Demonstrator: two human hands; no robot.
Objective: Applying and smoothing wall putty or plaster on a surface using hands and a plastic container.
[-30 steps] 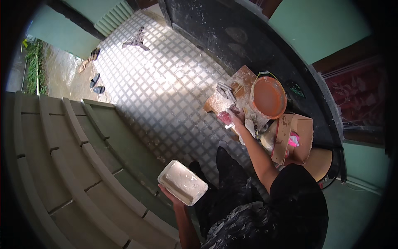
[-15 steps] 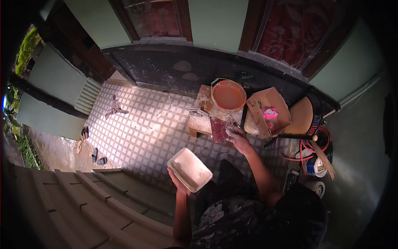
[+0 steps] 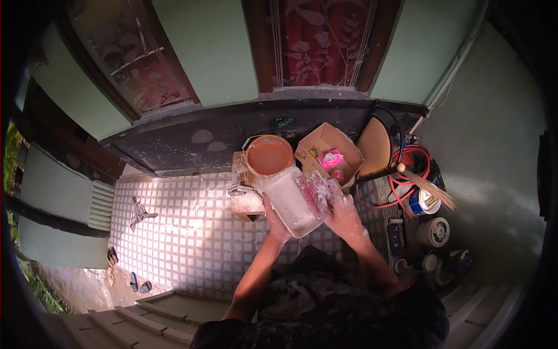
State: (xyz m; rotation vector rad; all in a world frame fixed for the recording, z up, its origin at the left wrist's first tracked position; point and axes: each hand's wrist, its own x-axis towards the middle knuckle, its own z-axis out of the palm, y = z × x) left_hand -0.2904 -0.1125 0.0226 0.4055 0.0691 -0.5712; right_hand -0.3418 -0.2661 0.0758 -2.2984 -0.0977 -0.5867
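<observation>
Closest in, dark paint-flecked clothing (image 3: pixel 325 302) fills the bottom of the view, both forearms reaching up and away from it. The left hand (image 3: pixel 276 224) is wrapped around the near left edge of a white rectangular plastic tub (image 3: pixel 290 200), fingers curled under it so the tub sits tilted and supported from below. The right hand (image 3: pixel 343 212), dusted white, presses a crumpled clear plastic sheet (image 3: pixel 317 192) against the tub's right side, fingers spread and gripping; whether the thumb hooks over the rim I cannot tell. So the tub is up in the air between both hands, over the pale grid-patterned tiled floor (image 3: pixel 174 227), not resting on anything. Just beyond it stands a round orange bucket with paint-coloured liquid (image 3: pixel 268 157), open-topped and within easy reach, on a low wooden block (image 3: pixel 244 200). Beside that an open brown cardboard box (image 3: pixel 328 154) holds pink packets. Further right, a coiled red hose (image 3: pixel 407 174), a straw brush (image 3: pixel 430 189) and small tins (image 3: pixel 433 232) crowd the corner. Farthest off, the dark sill (image 3: pixel 192 139) under green walls.
</observation>
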